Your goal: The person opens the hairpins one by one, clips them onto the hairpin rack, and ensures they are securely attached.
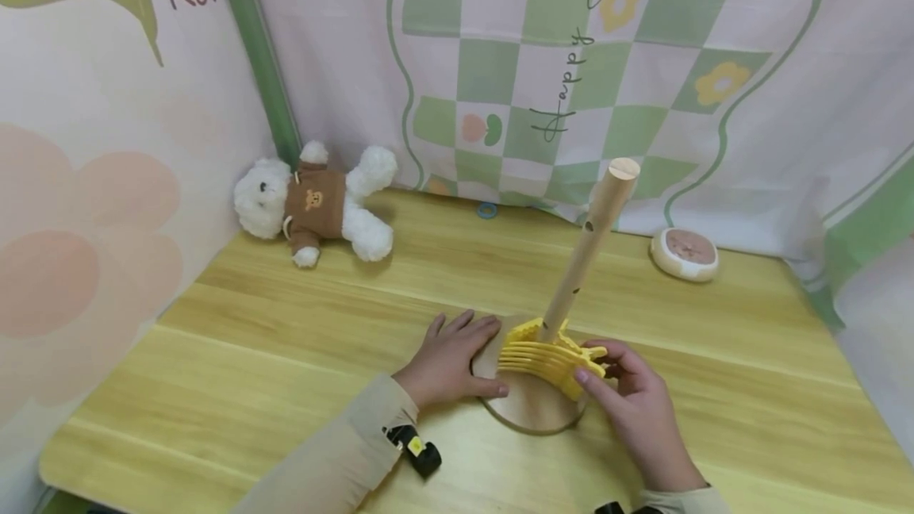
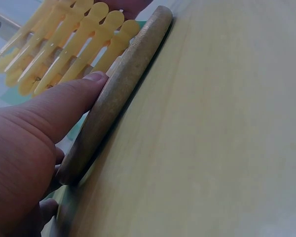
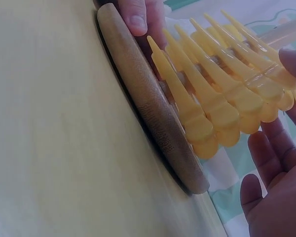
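Observation:
A round wooden base (image 1: 535, 412) bears an upright wooden post (image 1: 580, 264) with small holes along it. Around the foot of the post lies a stack of yellow plastic pieces (image 1: 539, 357), curved, with pointed ends and rounded lobes in the right wrist view. My left hand (image 1: 446, 363) rests on the left edge of the base, fingers spread and fairly straight, its thumb (image 2: 69, 98) against the rim. At the stack's right end, my right hand (image 1: 639, 411) pinches the top yellow piece (image 3: 291, 94) between thumb and fingers.
A white plush toy (image 1: 317, 205) in a brown top lies at the back left of the wooden table (image 1: 286, 355). Near the curtain (image 1: 493, 70) are a small blue ring (image 1: 487, 210) and a white device with a pink face (image 1: 685, 254).

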### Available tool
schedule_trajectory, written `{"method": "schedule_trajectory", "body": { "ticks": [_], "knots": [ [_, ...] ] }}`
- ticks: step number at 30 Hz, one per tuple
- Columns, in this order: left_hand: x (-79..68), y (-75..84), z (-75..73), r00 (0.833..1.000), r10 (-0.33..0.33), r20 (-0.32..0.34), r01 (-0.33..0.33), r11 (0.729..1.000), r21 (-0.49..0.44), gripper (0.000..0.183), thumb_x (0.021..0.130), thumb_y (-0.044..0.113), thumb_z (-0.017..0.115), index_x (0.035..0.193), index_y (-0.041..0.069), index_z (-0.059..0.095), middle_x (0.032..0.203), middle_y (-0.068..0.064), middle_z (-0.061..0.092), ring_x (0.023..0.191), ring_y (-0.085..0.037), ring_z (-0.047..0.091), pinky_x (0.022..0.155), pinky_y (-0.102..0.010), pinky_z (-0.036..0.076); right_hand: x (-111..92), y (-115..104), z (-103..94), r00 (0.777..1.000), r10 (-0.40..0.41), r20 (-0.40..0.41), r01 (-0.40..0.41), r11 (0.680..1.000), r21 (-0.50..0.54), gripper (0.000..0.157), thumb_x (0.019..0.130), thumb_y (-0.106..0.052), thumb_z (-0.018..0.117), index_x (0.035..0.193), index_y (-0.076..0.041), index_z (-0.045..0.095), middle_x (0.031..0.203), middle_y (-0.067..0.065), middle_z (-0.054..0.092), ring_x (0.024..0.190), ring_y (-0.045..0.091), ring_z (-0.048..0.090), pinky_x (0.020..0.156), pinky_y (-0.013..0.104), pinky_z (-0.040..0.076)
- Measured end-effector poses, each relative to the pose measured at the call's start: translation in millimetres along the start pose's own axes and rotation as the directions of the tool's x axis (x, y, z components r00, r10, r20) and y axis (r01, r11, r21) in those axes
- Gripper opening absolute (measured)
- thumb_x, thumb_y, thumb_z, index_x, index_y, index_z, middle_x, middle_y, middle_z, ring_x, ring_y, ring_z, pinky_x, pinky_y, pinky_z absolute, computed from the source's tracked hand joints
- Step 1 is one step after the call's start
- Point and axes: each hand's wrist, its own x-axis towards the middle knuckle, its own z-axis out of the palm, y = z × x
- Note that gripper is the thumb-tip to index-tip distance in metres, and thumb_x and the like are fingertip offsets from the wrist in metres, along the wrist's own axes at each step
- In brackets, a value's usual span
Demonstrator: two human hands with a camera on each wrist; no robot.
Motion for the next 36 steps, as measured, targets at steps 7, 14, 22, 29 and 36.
{"method": "schedule_trajectory", "body": {
  "ticks": [7,14,22,29,36],
  "knots": [
    [-1.3,2.5,-2.9,1.000,-0.008,0.006,0.008,1.000,-0.010,0.096,0.082,0.066,0.072,0.158,0.019,0.035,0.162,0.007,0.033,0.152,-0.026,0.021,0.121,-0.059,0.006,0,2,-1.7,1.000,-0.016,-0.003,0.017,1.000,0.018,0.033,0.084,0.014,0.070,0.116,0.010,0.062,0.109,0.000,0.068,0.092,0.015,0.056,0.082,0.023,0.045],
    [-2.1,5.0,-4.5,1.000,-0.014,0.020,0.014,1.000,-0.019,0.096,0.082,0.064,0.072,0.158,0.018,0.035,0.162,0.007,0.032,0.152,-0.026,0.020,0.121,-0.058,0.005,-3,5,-11.3,0.987,-0.158,0.023,0.151,0.972,0.182,0.038,0.082,0.025,0.060,0.120,0.019,0.056,0.114,0.004,0.067,0.101,0.016,0.058,0.088,0.023,0.044],
    [-1.6,5.1,-4.1,1.000,-0.015,0.020,0.015,1.000,-0.006,0.097,0.082,0.065,0.072,0.158,0.019,0.035,0.162,0.007,0.032,0.152,-0.026,0.020,0.121,-0.058,0.005,-3,3,-14.7,0.990,-0.138,0.027,0.132,0.976,0.173,0.033,0.082,0.025,0.062,0.115,0.018,0.059,0.114,0.002,0.067,0.101,0.016,0.059,0.087,0.023,0.046],
    [-1.7,5.7,-4.5,1.000,-0.016,0.017,0.016,1.000,0.002,0.097,0.081,0.065,0.072,0.158,0.018,0.034,0.162,0.006,0.032,0.152,-0.027,0.020,0.121,-0.059,0.005,-1,0,-14.3,0.981,-0.190,0.042,0.182,0.972,0.148,0.034,0.083,0.023,0.064,0.115,0.013,0.065,0.117,0.016,0.063,0.106,0.015,0.058,0.089,0.023,0.045],
    [-1.0,5.4,-4.5,1.000,-0.016,0.017,0.016,1.000,0.018,0.097,0.082,0.066,0.071,0.158,0.019,0.034,0.162,0.007,0.032,0.152,-0.026,0.021,0.121,-0.059,0.006,1,-1,-10.8,0.981,-0.191,0.035,0.185,0.974,0.129,0.034,0.083,0.023,0.065,0.115,0.015,0.065,0.115,0.015,0.062,0.105,0.016,0.056,0.088,0.023,0.043]
  ]
}}
